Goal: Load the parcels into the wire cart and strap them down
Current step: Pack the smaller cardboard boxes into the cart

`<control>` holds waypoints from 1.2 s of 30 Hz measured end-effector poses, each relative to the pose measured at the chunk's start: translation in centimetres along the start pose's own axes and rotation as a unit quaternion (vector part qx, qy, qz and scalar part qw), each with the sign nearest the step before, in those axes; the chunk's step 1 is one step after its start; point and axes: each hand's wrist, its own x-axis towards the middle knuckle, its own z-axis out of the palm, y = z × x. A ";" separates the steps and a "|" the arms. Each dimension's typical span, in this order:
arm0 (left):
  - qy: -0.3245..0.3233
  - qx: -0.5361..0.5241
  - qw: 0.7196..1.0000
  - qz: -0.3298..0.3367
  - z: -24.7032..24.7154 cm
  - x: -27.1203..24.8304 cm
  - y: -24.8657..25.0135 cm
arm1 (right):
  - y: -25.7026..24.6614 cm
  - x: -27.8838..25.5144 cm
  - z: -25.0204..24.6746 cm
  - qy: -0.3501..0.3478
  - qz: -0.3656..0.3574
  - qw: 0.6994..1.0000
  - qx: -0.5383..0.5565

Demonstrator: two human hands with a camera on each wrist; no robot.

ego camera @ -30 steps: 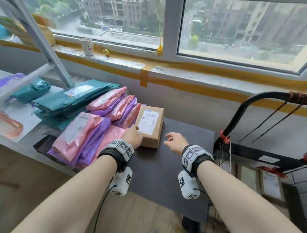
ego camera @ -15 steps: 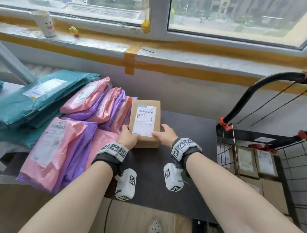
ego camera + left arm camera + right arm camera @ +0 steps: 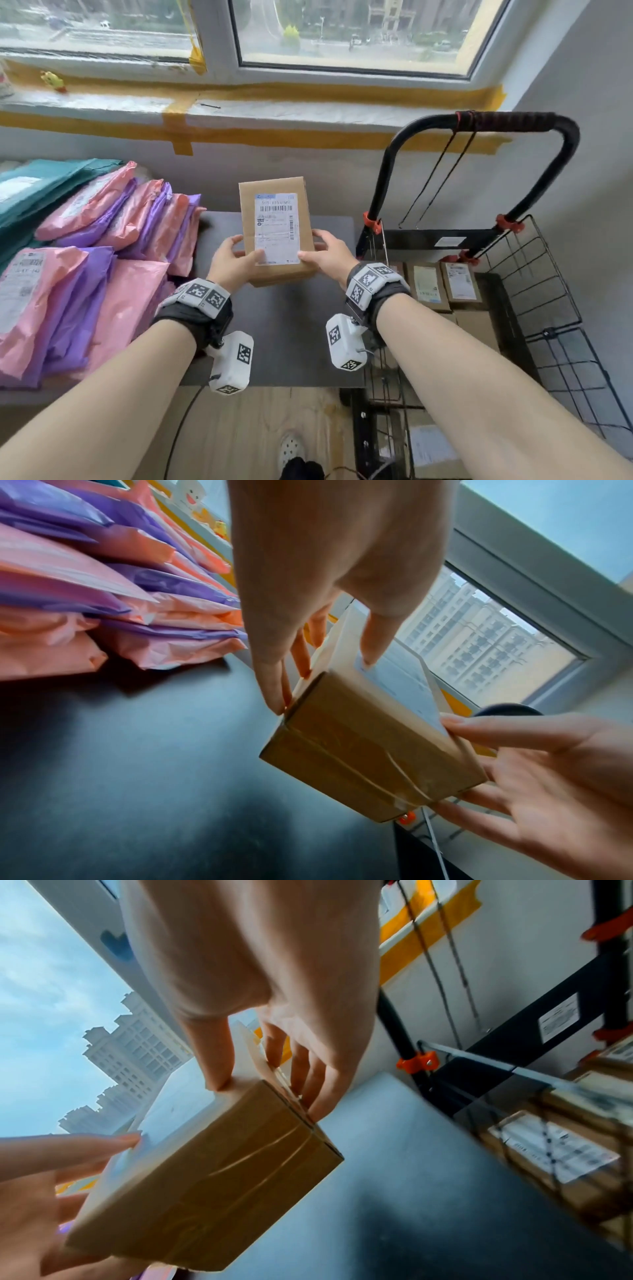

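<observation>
A brown cardboard parcel [image 3: 274, 205] with a white shipping label is held above the dark table [image 3: 291, 322], tilted up at its far end. My left hand [image 3: 233, 260] grips its near left side, thumb on the label. My right hand [image 3: 325, 253] grips its near right side. The left wrist view has the taped end of the parcel [image 3: 359, 750] between my left hand's fingers [image 3: 274, 685] and the right hand [image 3: 548, 772]. In the right wrist view the parcel [image 3: 219, 1172] is held the same way. The wire cart [image 3: 534, 294] stands to the right with boxes [image 3: 428, 284] inside.
Pink and purple mailer bags [image 3: 102, 240] are piled on the left, with teal bags [image 3: 41, 181] behind them. The cart's black handle [image 3: 513, 120] arches over the cart with elastic cords [image 3: 442, 171] hanging from it. A window sill [image 3: 239, 106] runs behind the table.
Both hands closed on the sides of the parcel, then lifted it off the table and brought it right, away from the mailer pile. The view has turned right toward the cart.
</observation>
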 end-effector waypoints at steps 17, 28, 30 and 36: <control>-0.105 -0.002 0.994 -0.041 22.7 -20.9 1.3 | 13.4 -17.9 -24.5 -0.023 0.008 1.000 -0.018; -0.137 0.094 0.982 -0.090 30.8 -22.3 -2.7 | 23.0 -18.9 -28.6 -0.041 0.135 0.988 0.059; -0.157 0.107 0.976 -0.103 32.0 -21.3 -3.6 | 24.2 -18.5 -28.7 -0.037 0.158 0.985 0.061; -0.213 0.123 0.962 -0.122 35.2 -16.8 -5.9 | 27.2 -15.5 -29.3 -0.003 0.219 0.971 0.096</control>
